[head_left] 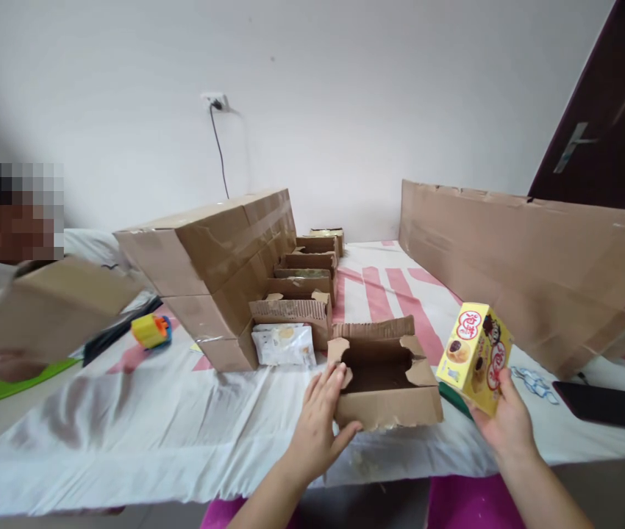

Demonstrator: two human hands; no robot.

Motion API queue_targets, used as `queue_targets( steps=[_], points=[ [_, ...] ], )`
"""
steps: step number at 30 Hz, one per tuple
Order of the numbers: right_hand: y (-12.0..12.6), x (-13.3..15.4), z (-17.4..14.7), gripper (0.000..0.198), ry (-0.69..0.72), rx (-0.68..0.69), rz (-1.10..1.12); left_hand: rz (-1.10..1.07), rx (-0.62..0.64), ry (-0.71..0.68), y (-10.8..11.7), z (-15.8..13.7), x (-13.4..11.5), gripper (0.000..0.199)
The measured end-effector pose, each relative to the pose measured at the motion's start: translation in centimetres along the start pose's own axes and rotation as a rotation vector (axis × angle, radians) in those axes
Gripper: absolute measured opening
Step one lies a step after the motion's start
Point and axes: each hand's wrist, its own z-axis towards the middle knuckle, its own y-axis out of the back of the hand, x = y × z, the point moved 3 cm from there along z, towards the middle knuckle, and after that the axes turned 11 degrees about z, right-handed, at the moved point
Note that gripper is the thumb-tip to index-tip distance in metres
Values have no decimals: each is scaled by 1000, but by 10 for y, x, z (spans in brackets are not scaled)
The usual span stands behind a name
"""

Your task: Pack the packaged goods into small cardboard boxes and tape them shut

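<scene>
- Widest on my feed: the white-and-pink cloth, spread beneath the open cardboard carton, my landmark here.
- Right of that carton, a long cardboard panel stands on edge.
- Left and behind it, I see a wall of taped cardboard boxes; at its foot, a row of smaller cartons runs back.
- I've got the left hand spread on the carton's near-left corner, thumb wide of the fingers.
- And the right hand, right of the carton, grips the yellow snack box, tilted!
- Smallest: white packets, left of the carton.
</scene>
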Motion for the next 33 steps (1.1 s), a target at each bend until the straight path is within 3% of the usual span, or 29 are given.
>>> queue_targets(
  steps=[4,8,11,16,19,23,25,28,30,33],
  points=[
    [6,-8,0,33,27,83,-1,48,132,-25,-3,2,3,74],
    [10,-8,0,33,30,157,-52,13,130,-43,-4,2,6,96],
    [8,-7,-5,36,8,126,-50,-6,68,-26,-1,0,3,92],
    [-8,-1,-32,36,-21,119,-65,-215,-187,-21,13,-10,-18,57],
    [-20,5,-50,41,-15,260,-143,-507,-108,72,14,-10,-33,51],
    [-37,20,-74,54,162,578,-535,-928,24,300,7,0,-42,97],
    [-46,27,-87,58,304,746,-763,-1069,30,376,5,5,-41,108],
    [-50,31,-98,64,417,898,-887,-1200,70,419,3,5,-37,80],
    [-45,29,-99,72,316,956,-815,-1276,101,447,3,-1,-35,61],
    [-34,18,-98,88,12,994,-634,-1369,69,515,-1,-16,-32,60]
  ],
)
